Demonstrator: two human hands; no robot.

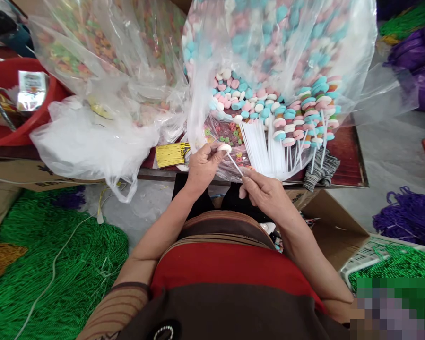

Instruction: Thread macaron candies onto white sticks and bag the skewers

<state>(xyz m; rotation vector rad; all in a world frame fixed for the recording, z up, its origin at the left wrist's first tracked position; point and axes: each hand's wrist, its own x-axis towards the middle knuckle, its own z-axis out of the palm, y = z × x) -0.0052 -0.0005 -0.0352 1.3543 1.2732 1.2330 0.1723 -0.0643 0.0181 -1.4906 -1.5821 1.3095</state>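
Note:
Between thumb and fingers, my left hand [202,166] pinches a round whitish candy piece [224,148] at the table's front edge. A thin white stick [235,164] runs from that piece down to my right hand [264,189], whose fingers are closed on its lower end. Just beyond lies a bundle of white sticks [260,148]. To its right rest several finished-looking skewers [306,115] stacked with pink, white, blue and brownish discs. Loose pink, white and blue candies [249,97] spill from the mouth of a large clear bag [279,33].
Yellow twist ties [170,155] lie left of my left hand, near a white plastic bag [95,137]. A red basin [24,113] stands at far left. Grey knit gloves [322,170] hang at the table edge. Green beaded strands [56,264] cover the floor; an open cardboard box [334,226] is at right.

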